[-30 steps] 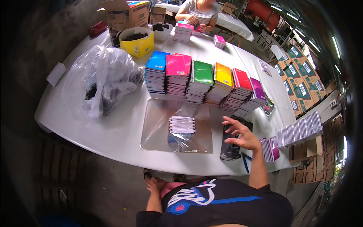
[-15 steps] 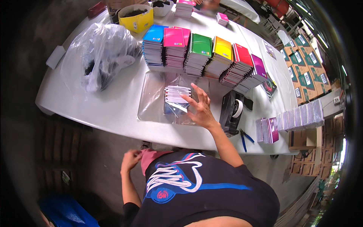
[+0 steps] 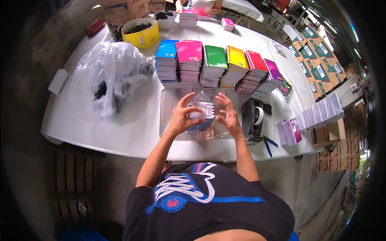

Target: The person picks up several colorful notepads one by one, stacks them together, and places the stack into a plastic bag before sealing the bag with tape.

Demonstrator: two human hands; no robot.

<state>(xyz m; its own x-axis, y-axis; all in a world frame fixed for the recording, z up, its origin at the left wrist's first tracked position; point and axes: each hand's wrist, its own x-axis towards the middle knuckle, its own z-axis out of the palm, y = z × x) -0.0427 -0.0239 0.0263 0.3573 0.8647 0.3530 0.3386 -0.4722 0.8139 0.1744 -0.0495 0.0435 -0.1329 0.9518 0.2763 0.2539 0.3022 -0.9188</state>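
A small stack of spiral notebooks inside a clear plastic bag [image 3: 201, 112] sits near the front of the white table [image 3: 120, 132]. My left hand [image 3: 181, 114] grips the left side of the bagged stack. My right hand [image 3: 228, 115] is at its right side with fingers spread, touching the plastic. Just behind stand rows of stacked spiral notebooks with blue [image 3: 167, 50], pink [image 3: 189, 51], green [image 3: 215, 56], yellow [image 3: 237, 58], red [image 3: 257, 62] and purple [image 3: 273, 70] covers.
A black tape dispenser [image 3: 253, 118] and blue-handled pliers [image 3: 268, 143] lie to the right, next to upright notebook rows [image 3: 319, 114]. A crumpled clear bag [image 3: 110, 76] and a yellow box [image 3: 140, 34] are left. Another person works at the far end [image 3: 201, 6]. Cartons stack at right.
My left hand came up from below the table edge to the bagged stack. My right hand moved left from the tape dispenser onto the bag, and both now hold it.
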